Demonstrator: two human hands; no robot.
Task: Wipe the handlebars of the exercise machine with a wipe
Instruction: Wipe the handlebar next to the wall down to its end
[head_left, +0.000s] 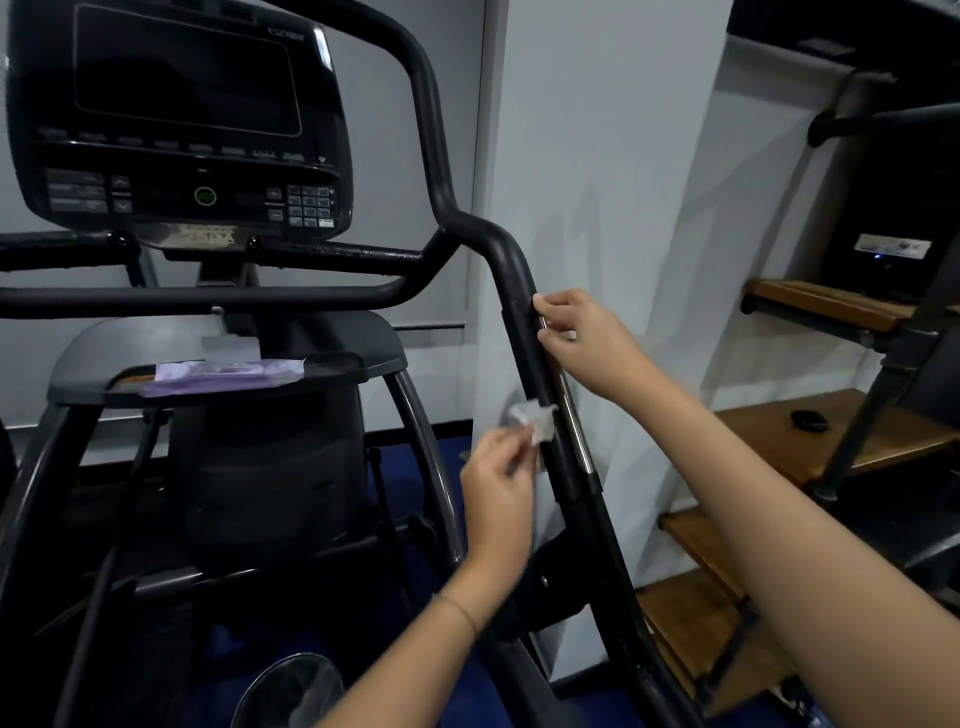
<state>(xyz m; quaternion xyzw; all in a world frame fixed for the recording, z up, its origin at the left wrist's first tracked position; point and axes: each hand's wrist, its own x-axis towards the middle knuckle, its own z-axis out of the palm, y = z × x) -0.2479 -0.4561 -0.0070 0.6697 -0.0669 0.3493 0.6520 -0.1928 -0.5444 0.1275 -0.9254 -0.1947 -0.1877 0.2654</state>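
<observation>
The black right handlebar (524, 291) of the exercise machine runs down from the upper middle toward the lower right, with a silver sensor strip (570, 410) along its grip. My left hand (496, 488) pinches a small crumpled white wipe (535, 418) and presses it against the left side of the bar. Higher up, my right hand (582, 338) has its fingertips and thumb on the right side of the bar, at the strip's top end. A second black bar (197, 297) crosses horizontally below the console.
The black console (176, 119) with screen and buttons fills the upper left. A purple packet (223, 375) lies on the machine's tray below it. A white wall stands behind the handlebar. Wooden steps (810, 441) with a black metal frame rise at the right.
</observation>
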